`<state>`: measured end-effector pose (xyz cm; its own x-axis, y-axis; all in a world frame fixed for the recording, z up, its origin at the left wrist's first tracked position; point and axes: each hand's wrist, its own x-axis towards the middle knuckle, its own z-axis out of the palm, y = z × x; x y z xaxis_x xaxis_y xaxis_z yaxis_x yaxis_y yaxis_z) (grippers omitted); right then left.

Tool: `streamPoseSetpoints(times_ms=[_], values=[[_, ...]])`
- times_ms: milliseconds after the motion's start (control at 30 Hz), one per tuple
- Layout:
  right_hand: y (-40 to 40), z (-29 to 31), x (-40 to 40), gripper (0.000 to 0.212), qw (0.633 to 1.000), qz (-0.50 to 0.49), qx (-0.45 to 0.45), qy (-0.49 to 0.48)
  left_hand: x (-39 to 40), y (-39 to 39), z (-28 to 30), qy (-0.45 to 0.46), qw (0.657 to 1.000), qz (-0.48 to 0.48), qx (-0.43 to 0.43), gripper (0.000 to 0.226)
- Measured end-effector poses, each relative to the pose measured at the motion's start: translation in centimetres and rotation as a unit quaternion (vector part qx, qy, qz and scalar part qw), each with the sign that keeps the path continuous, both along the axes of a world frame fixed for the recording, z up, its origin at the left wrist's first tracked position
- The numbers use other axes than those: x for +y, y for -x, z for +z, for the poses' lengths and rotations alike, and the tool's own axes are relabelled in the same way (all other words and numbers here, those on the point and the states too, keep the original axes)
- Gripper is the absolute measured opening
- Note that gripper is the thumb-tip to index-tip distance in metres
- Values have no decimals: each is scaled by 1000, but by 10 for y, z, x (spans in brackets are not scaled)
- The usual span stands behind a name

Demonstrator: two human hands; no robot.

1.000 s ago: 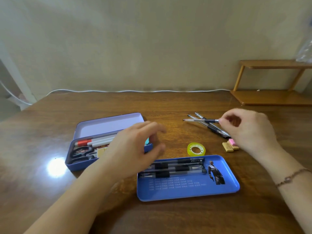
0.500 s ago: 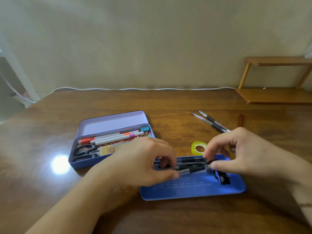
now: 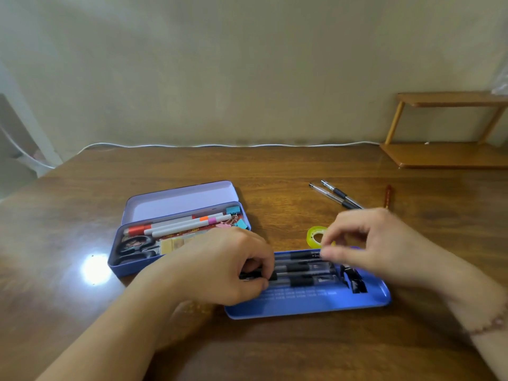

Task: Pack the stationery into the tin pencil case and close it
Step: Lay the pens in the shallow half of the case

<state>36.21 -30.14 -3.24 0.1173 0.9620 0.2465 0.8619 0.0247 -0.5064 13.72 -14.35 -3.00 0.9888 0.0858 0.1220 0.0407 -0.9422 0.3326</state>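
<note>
The purple tin pencil case (image 3: 121,268) lies open at the left with its lid (image 3: 178,199) tipped back. It holds markers (image 3: 181,225), scissors (image 3: 132,246) and binder clips (image 3: 233,215). In front of it, a blue tray (image 3: 316,306) carries several black pens (image 3: 299,268) side by side. My left hand (image 3: 220,268) pinches the pens' left ends. My right hand (image 3: 384,243) is blurred over the tray's right end, with its fingertips close together near the top pen. A yellow tape roll (image 3: 313,236) shows behind that hand.
Two loose pens (image 3: 336,195) and a reddish pencil (image 3: 388,195) lie on the wooden table behind my right hand. A small wooden shelf (image 3: 445,155) stands at the back right. A white cable (image 3: 220,145) runs along the wall.
My right hand carried a pen from the far right down to the tray and laid it with the others. My left hand dropped onto the pens' left ends.
</note>
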Motion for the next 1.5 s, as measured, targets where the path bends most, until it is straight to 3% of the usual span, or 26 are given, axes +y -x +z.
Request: streamPoseSetpoints(times_ms=[67,167,300,600,667,700,800,833,900,967,1033,1167,1267,1333,1400,1500], values=[[-25,-2,3,14,990,-125,-10,-69,0,0,0,-4,1000,1,-24,2],[-53,-8,6,13,946,-304,-114,-26,1,-2,-1,-41,996,29,-76,3],[-53,-11,15,20,927,-349,-125,63,1,-3,-1,-33,982,96,-160,4],[-45,-9,19,12,896,-389,-206,57,6,-6,-4,-31,944,204,-256,9],[-45,-3,15,9,902,-380,-202,-33,7,-7,-2,44,922,240,-301,16],[-44,0,11,6,909,-356,-187,-104,9,-8,0,132,896,263,-332,19],[-26,11,2,5,944,-196,-23,-263,17,-4,13,439,754,288,-395,28],[-15,13,1,5,953,-122,58,-271,19,-2,16,500,732,272,-373,28],[10,12,2,9,957,-18,155,-244,15,0,16,582,743,204,-261,21],[31,8,5,13,960,35,178,-211,4,-2,12,639,751,114,-122,38],[46,6,9,15,967,62,169,-183,-5,-4,8,644,761,41,-67,48],[58,2,9,29,975,54,130,-171,-6,-5,10,590,799,42,-113,62],[63,1,7,47,975,29,150,-160,-6,-8,11,606,773,44,-180,61],[64,2,5,44,979,14,147,-143,-6,-10,12,622,742,58,-245,48],[64,4,5,31,986,10,121,-112,-4,-9,11,621,732,74,-270,32],[60,5,2,22,993,-10,72,-98,2,-3,11,577,775,82,-245,28]])
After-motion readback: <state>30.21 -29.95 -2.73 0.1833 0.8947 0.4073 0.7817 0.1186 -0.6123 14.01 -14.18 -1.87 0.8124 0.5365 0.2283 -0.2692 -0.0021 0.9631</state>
